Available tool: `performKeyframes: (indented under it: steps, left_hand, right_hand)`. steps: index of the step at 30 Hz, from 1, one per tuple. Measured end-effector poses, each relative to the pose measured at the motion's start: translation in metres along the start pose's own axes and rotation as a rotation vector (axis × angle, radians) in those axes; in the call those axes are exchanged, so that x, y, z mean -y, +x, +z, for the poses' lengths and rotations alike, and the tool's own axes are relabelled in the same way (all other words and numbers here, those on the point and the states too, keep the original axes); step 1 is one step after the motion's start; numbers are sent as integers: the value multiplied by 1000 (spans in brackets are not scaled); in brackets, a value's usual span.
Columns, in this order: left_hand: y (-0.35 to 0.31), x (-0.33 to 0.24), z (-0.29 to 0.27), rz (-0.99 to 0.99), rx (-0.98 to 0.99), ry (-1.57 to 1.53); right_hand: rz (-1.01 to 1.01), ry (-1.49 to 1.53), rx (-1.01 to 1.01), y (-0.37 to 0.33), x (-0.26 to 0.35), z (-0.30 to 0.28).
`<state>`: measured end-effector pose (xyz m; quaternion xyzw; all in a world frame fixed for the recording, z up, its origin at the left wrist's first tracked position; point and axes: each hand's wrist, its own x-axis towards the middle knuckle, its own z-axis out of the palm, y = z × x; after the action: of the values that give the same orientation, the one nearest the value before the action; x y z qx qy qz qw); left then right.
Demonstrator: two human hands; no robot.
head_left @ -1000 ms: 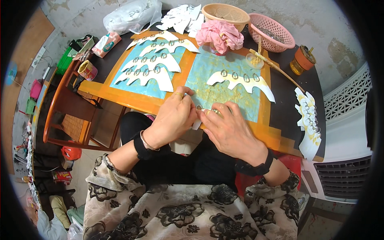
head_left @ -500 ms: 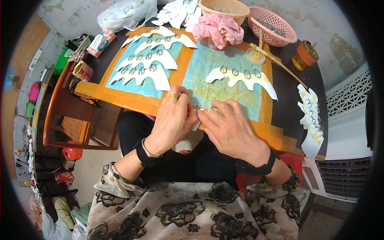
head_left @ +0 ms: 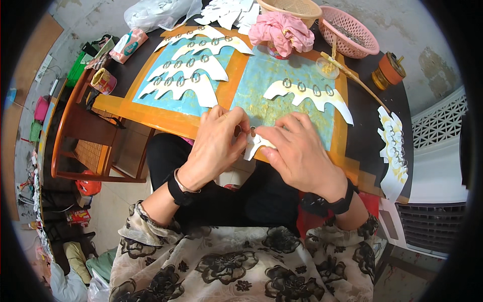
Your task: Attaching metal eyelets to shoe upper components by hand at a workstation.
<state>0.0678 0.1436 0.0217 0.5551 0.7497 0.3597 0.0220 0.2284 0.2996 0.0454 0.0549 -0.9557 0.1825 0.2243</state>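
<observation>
Over the table's near edge, my right hand (head_left: 302, 151) pinches a white scalloped piece (head_left: 254, 147) of sheet material between thumb and fingers. Its end hangs out toward my left hand (head_left: 216, 138). The left fingers are closed in a pinch close to a small metal ring (head_left: 252, 132) at the piece's upper edge; what lies between them is hidden. Beyond my right hand, a similar white piece (head_left: 307, 94) with several metal rings and yellowish smears rests on the blue sheet (head_left: 251, 75). Several more ringed pieces (head_left: 181, 86) lie in rows at the left.
Along the back stand a pink cloth bundle (head_left: 282, 32), a pink basket (head_left: 349, 30) of metal bits and loose white pieces (head_left: 226, 12). A stick (head_left: 354, 76) lies by a small dish (head_left: 327, 69). More ringed pieces (head_left: 392, 151) overlap at the right edge. A wooden chair (head_left: 108, 146) stands left.
My hands have parted slightly, and more of the white piece shows between them. The right hand has shifted a little right. The whole view has shifted slightly.
</observation>
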Motion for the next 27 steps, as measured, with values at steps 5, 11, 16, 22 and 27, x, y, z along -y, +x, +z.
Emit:
performKeyframes:
  steps: [5, 11, 16, 22, 27]
  left_hand:
    - [1, -5, -3, 75, 10, 123]
    - [-13, -7, -2, 193, -78, 257]
    - [-12, -4, -14, 231, -49, 253]
    - [-6, -2, -13, 262, -18, 226]
    - [-3, 3, -15, 280, -5, 237]
  right_hand:
    - [59, -27, -87, 4, -13, 13]
    - [15, -20, -63, 9, -17, 15]
    - [-89, -80, -51, 15, -15, 14]
    - [-60, -62, -90, 6, -18, 19]
    - [-32, -43, -88, 8, -17, 21]
